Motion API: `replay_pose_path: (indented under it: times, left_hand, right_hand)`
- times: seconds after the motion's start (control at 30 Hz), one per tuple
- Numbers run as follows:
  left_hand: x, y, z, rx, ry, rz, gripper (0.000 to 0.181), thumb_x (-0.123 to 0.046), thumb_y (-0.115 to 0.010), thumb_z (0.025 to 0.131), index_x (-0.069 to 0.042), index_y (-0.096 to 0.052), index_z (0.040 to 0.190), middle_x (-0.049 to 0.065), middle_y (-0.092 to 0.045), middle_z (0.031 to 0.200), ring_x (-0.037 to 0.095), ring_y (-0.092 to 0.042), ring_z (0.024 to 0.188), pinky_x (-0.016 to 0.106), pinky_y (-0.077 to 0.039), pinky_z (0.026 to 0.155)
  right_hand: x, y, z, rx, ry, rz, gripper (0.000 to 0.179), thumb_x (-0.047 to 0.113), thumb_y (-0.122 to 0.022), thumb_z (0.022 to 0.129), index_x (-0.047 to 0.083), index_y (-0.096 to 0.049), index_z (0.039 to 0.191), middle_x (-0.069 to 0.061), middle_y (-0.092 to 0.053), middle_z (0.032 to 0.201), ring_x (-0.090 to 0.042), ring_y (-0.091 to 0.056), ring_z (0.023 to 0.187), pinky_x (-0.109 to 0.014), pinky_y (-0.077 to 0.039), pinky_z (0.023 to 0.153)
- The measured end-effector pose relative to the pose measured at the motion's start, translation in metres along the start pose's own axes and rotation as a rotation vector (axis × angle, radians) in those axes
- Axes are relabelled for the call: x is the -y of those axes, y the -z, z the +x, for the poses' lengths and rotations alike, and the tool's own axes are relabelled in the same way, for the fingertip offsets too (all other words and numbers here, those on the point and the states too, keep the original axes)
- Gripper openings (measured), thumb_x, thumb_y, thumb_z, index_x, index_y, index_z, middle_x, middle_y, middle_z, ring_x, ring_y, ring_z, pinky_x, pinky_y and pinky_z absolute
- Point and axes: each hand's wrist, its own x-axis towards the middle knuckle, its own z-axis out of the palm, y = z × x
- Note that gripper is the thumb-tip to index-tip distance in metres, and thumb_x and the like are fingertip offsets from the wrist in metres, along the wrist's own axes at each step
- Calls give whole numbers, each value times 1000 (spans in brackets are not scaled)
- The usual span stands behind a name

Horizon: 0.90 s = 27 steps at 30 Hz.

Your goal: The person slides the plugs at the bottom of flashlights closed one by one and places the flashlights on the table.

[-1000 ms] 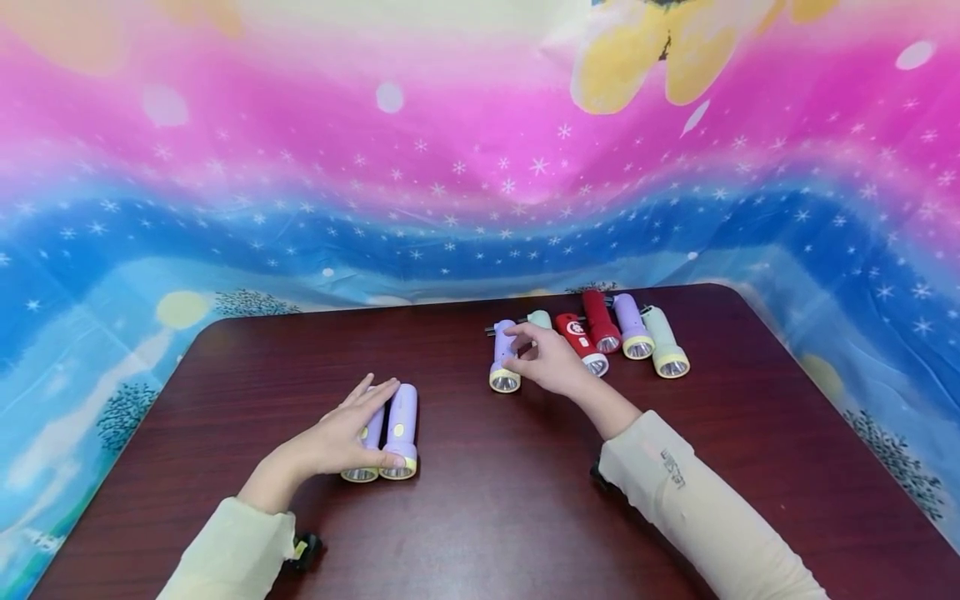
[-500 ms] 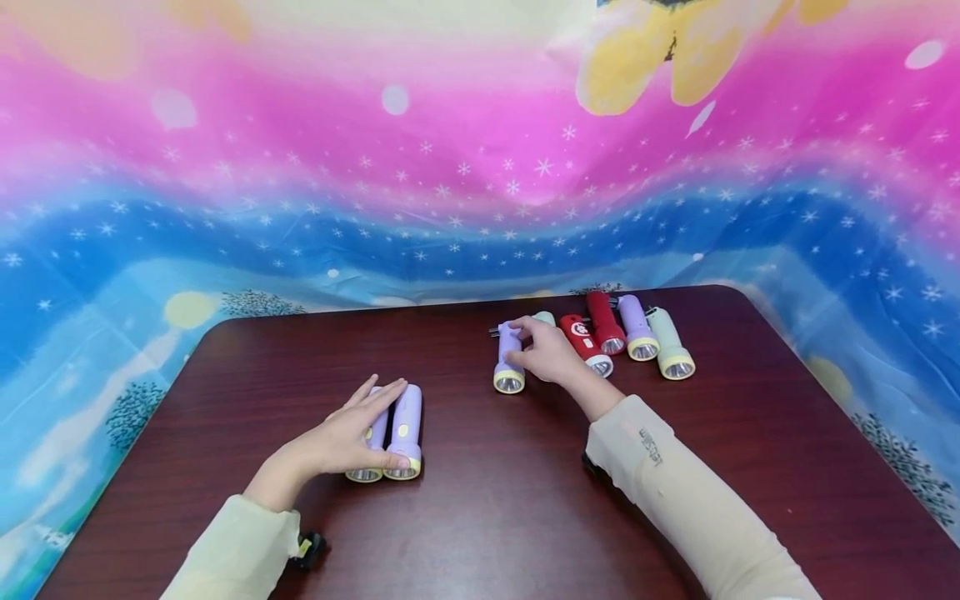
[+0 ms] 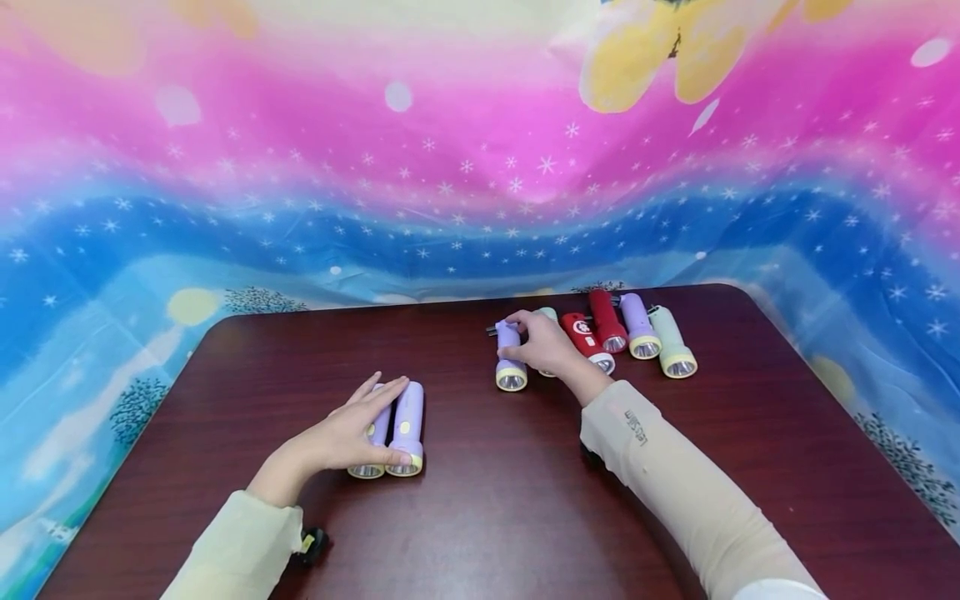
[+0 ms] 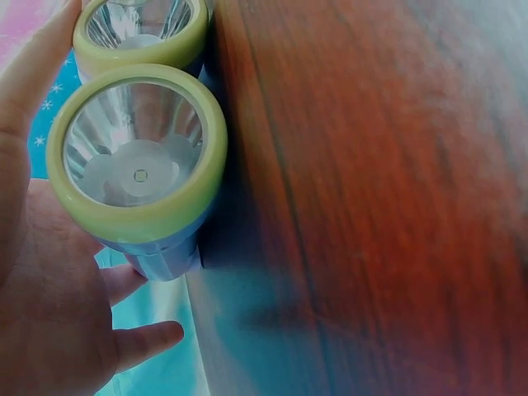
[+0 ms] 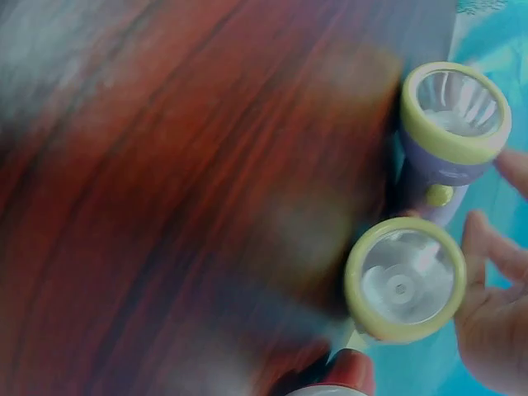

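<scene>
Two purple flashlights with yellow rims lie side by side at left of centre; the right one (image 3: 408, 408) shows fully, while my left hand (image 3: 337, 437) covers much of the left one (image 3: 367, 471). My left fingers stretch across their tail ends and the thumb touches the right one's rim. In the left wrist view both lamp heads (image 4: 140, 153) face the camera. Farther back, my right hand (image 3: 547, 343) pinches another purple flashlight (image 3: 508, 335) with thumb and forefinger; its plug prongs point left. Beside it, a mint flashlight (image 5: 404, 280) is partly hidden under this hand.
To the right of my right hand lie two red flashlights, one with a white rim (image 3: 581, 335) and one darker (image 3: 603, 321), then a purple one (image 3: 637, 325) and a mint one (image 3: 672, 342). The dark wood table (image 3: 480, 517) ends at a printed cloth (image 3: 450, 208).
My right hand has shifted slightly left and closed in over the purple flashlight, exposing the mint one's rim. My left hand stays on its pair. The head view drifted slightly.
</scene>
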Motion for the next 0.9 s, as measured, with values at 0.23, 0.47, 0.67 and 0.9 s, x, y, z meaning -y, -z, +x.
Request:
replay_pose_path:
  times: [0.23, 0.47, 0.67, 0.9]
  left_hand:
    - [0, 0, 2, 7, 5, -14, 112, -58, -82, 72, -15, -26, 158, 6, -24, 166, 36, -5, 155, 71, -25, 111]
    - [3, -2, 1, -5, 3, -2, 112, -58, -82, 72, -14, -27, 158, 10, -23, 165, 37, -7, 154, 73, -26, 109]
    - [2, -2, 1, -6, 9, -5, 112, -59, -82, 71, -15, -27, 158, 10, -23, 165, 37, -8, 154, 73, -26, 109]
    - [2, -2, 1, -4, 12, -1, 112, -59, -82, 71, -15, -27, 158, 10, -24, 165, 37, -8, 154, 72, -27, 110]
  right_hand:
    - [-3, -4, 3, 18, 111, -39, 57, 26, -77, 87, 7, -56, 137, -17, -59, 126, -26, -62, 103, -39, -55, 89]
    - [-5, -8, 4, 4, 89, 15, 57, 24, -76, 87, 10, -54, 138, -17, -63, 127, -26, -68, 97, -41, -56, 89]
    - [-6, -10, 7, 18, 102, -22, 53, 28, -77, 87, 11, -57, 134, -14, -67, 124, -27, -65, 108, -43, -54, 94]
    - [1, -11, 6, 32, 78, -55, 53, 32, -76, 87, 12, -58, 133, -11, -68, 121, -25, -63, 108, -42, -53, 93]
